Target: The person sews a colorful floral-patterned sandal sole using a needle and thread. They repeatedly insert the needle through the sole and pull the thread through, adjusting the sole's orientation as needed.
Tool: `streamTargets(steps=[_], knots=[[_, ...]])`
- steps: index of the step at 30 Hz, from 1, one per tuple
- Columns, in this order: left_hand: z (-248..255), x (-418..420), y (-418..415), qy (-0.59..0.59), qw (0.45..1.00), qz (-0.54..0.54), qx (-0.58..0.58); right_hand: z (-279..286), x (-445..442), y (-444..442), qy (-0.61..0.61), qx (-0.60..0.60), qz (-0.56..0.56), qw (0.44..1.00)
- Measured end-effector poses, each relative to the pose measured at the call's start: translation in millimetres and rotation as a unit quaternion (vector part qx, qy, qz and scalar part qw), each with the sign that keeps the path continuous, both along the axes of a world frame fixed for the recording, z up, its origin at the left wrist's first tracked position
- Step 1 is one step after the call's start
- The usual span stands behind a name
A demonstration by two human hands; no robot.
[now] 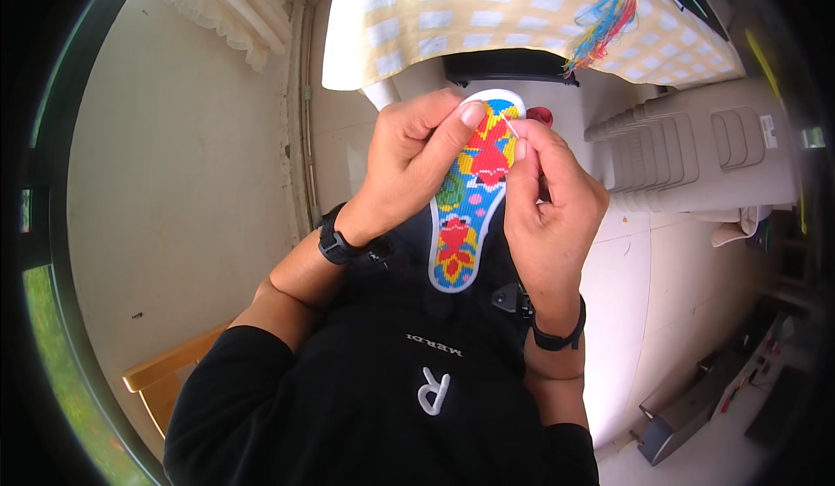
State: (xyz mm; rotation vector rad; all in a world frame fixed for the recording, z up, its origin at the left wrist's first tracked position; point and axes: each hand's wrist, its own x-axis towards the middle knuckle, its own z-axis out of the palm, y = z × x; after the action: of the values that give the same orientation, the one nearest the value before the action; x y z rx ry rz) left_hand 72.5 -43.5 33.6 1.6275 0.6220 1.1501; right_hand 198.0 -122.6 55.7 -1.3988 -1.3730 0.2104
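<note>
An embroidered shoe insole [475, 186] with a white edge hangs in front of my chest, its wide end uppermost. Red fish, yellow, green and pink patches on blue cover its face in stitches. My left hand [417, 153] grips the upper left edge, thumb on the stitched face and the fingers hidden behind. At the upper right edge, my right hand [554, 192] pinches a thin, pale needle-like piece [509, 125] between thumb and forefinger, its tip against the stitching. Whether thread runs from it I cannot tell.
Ahead is a table with a yellow-and-white checked tablecloth [456, 16]; a bundle of coloured threads [607, 20] hangs over its edge. Stacked grey plastic stools [691, 147] stand to the right. A wooden chair back [176, 362] is at lower left, beside the wall [176, 160].
</note>
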Motion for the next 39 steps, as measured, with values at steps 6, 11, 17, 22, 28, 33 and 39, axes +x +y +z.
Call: streamTargets(steps=[6,11,17,22,28,33,39], knots=[[1,6,2,0.130,0.891,0.096,0.425,4,1,-8,0.129,-0.088,0.014,0.988],[9,10,-1,0.107,0.914,0.032,0.390,15,17,-5,0.096,-0.057,-0.011,0.994],[11,-1,9,0.054,0.955,-0.182,0.226,17,46,-17,0.282,-0.153,0.264,0.910],[11,-7,8,0.069,0.948,-0.275,0.142,-7,40,-16,0.417,-0.133,0.324,0.839],[-7,-8,1,0.010,0.963,-0.268,-0.017,-5,67,-16,0.714,0.005,0.334,0.616],[-22,-26,33,-0.113,0.970,-0.106,-0.185,13,112,-53,0.738,0.137,0.252,0.610],[-40,-135,131,-0.375,0.900,0.023,-0.221,-16,252,-167,0.559,0.204,-0.053,0.802]])
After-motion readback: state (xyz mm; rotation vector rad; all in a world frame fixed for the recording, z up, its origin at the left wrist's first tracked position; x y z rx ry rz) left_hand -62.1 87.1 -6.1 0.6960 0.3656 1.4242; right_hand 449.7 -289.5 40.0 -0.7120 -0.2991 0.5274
